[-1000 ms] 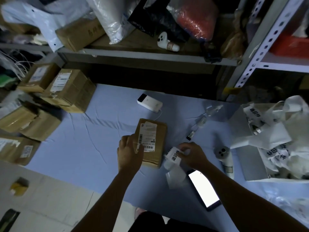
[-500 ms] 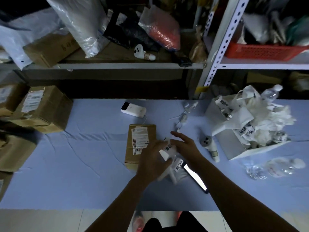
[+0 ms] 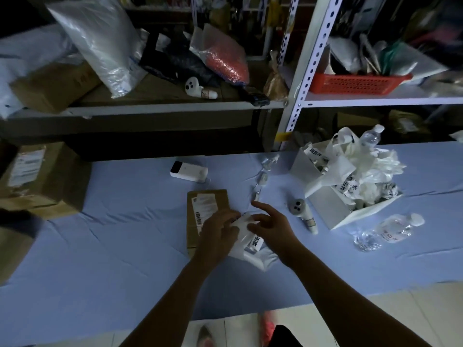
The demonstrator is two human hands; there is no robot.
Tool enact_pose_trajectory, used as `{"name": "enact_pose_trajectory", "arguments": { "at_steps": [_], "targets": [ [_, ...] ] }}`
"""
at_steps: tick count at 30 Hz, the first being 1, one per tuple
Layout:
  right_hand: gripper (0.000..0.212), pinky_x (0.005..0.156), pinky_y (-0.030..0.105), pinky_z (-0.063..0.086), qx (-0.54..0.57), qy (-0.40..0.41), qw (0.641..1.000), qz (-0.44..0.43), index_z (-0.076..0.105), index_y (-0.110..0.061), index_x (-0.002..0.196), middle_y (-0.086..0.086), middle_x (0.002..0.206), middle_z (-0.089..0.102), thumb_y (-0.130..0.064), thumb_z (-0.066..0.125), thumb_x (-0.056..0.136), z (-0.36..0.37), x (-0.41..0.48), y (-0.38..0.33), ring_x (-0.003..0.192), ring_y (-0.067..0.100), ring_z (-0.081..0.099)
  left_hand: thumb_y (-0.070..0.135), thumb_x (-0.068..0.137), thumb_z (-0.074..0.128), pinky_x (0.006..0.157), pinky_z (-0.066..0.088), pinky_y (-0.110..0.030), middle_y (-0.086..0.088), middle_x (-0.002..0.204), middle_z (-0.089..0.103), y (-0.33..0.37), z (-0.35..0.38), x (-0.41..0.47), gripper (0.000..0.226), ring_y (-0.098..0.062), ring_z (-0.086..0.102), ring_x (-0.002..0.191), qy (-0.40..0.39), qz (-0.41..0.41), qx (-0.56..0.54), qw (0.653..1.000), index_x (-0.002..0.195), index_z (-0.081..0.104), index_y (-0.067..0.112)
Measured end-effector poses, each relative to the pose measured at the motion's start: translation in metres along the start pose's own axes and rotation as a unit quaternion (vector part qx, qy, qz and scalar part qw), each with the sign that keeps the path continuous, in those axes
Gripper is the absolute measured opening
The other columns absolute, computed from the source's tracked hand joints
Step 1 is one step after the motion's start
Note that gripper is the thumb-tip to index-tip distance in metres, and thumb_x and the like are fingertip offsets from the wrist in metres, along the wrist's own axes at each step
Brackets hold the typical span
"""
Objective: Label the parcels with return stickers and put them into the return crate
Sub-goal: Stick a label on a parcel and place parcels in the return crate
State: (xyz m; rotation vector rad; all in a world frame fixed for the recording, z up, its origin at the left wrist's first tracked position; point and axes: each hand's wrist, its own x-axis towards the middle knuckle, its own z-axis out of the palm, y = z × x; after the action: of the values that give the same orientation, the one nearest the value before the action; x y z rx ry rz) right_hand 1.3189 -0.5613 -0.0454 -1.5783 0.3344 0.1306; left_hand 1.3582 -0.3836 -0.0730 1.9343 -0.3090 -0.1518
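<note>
A small brown cardboard parcel [image 3: 205,211] with a white barcode label lies on the blue cloth in the middle. Just right of it, both hands meet over a strip of white return stickers [image 3: 251,242] printed with black characters. My left hand [image 3: 220,234] grips the strip's left end, partly over the parcel's near right corner. My right hand [image 3: 269,224] pinches the strip from the right, its forefinger stretched out. The strip's backing paper trails toward me on the cloth.
A white box [image 3: 333,199] stuffed with crumpled sticker backing stands at the right, with plastic bottles [image 3: 398,225] near it. A white device [image 3: 189,171], a grey handle [image 3: 302,212] and small clips lie behind the hands. Brown cartons [image 3: 42,179] are stacked at left; shelves rise behind.
My left hand left the parcel's label and joined my right hand on the sticker strip. The view swung right, bringing the box of backing paper closer to centre.
</note>
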Motion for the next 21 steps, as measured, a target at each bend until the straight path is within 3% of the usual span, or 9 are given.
{"name": "enact_pose_trajectory", "arguments": {
  "at_steps": [3,7,9,14,18,21],
  "targets": [
    [0.058,0.094,0.065,0.052,-0.025,-0.005,1.000,-0.013,0.061,-0.038,0.129,0.007,0.100,0.078,0.003,0.072,0.088,0.008,-0.004,-0.001,0.100,0.051,0.066,0.023,0.091,0.073,0.088,0.051,-0.019,0.005,0.110,0.072,0.000,0.000,0.000,0.027,-0.008,0.065,0.099,-0.012,0.012,0.049,0.999,0.118,0.073,0.017],
    [0.058,0.087,0.065,0.052,-0.045,-0.010,0.999,-0.014,0.060,-0.036,0.133,0.006,0.100,0.078,0.001,0.071,0.090,0.010,-0.006,-0.005,0.095,0.056,0.062,0.035,0.098,0.064,0.082,0.054,-0.023,0.005,0.105,0.073,0.002,-0.007,-0.001,0.027,-0.006,0.066,0.093,-0.032,0.013,0.075,0.997,0.119,0.073,0.022],
    [0.056,0.087,0.063,0.053,-0.047,-0.011,0.999,-0.015,0.060,-0.032,0.133,0.005,0.100,0.078,0.002,0.071,0.090,0.013,-0.006,-0.007,0.094,0.055,0.063,0.032,0.099,0.063,0.075,0.051,-0.013,0.008,0.101,0.071,0.006,-0.008,-0.003,0.025,-0.003,0.065,0.089,-0.025,-0.002,0.063,0.998,0.117,0.074,0.019],
    [0.051,0.073,0.033,0.058,-0.054,-0.015,0.998,-0.017,0.062,-0.026,0.130,0.002,0.099,0.078,0.005,0.069,0.091,0.021,-0.009,-0.006,0.084,0.027,0.073,0.014,0.098,0.064,0.072,0.046,-0.005,0.021,0.092,0.060,0.004,-0.011,-0.004,0.008,0.001,0.057,0.086,0.059,-0.062,-0.014,0.996,0.100,0.071,0.017],
    [0.048,0.078,0.045,0.060,-0.045,0.022,0.999,0.011,0.064,-0.024,0.127,0.004,0.097,0.078,0.006,0.069,0.090,0.015,-0.007,0.004,0.085,0.032,0.073,0.023,0.099,0.063,0.073,0.050,-0.009,0.003,0.103,0.070,0.004,-0.020,0.004,0.008,-0.009,0.064,0.095,0.115,-0.078,-0.033,0.990,0.097,0.071,0.020],
    [0.042,0.063,0.034,0.061,-0.077,0.091,0.992,0.038,0.068,-0.021,0.120,0.008,0.104,0.074,0.005,0.071,0.087,0.006,-0.002,0.016,0.080,0.024,0.071,0.025,0.099,0.063,0.069,0.058,-0.019,0.001,0.096,0.071,0.009,-0.028,0.008,0.010,-0.012,0.069,0.088,0.168,-0.062,-0.054,0.982,0.097,0.071,0.020]
  ]
}}
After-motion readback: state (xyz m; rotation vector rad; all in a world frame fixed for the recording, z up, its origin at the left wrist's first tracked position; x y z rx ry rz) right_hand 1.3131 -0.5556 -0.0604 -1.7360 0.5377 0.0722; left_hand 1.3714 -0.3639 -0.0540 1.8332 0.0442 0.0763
